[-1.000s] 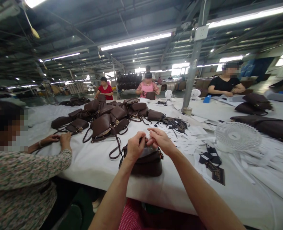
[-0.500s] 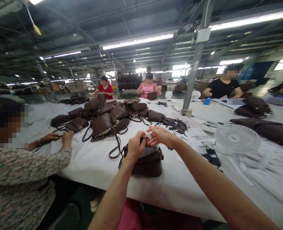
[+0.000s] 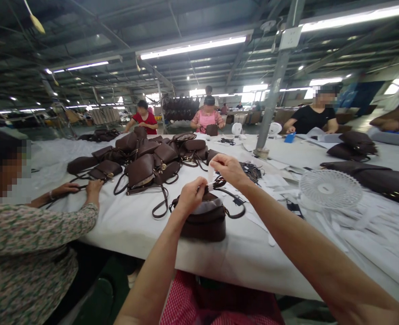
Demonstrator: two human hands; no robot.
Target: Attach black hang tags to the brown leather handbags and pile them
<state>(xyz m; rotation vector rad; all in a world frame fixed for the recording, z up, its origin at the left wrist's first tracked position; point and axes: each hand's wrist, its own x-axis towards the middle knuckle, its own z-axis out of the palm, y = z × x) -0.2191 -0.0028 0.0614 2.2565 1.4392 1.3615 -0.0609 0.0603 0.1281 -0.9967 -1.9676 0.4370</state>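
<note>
A dark brown bag [image 3: 204, 228] stands at the table's front edge, its top open and a grey lining showing. Above its left side, my left hand [image 3: 191, 196] is closed in a pinch on the bag's dark strap. My right hand [image 3: 229, 169], higher and to the right, pinches the upper end of a white strip [image 3: 210, 175], whose lower end reaches down beside my left fingertips. The strap [image 3: 241, 210] loops out to the right of the bag.
Brown bags [image 3: 140, 171] lie piled behind and left. A white fan [image 3: 330, 189] and white strips [image 3: 364, 225] lie right. At left, a person in a floral sleeve [image 3: 67, 223] handles a strap. A grey post [image 3: 275, 76] rises behind; more people work across the table.
My right hand has moved up and away from my left, drawing the white strip upright between them. The strap now loops out on the bag's right. The view has shifted slightly.
</note>
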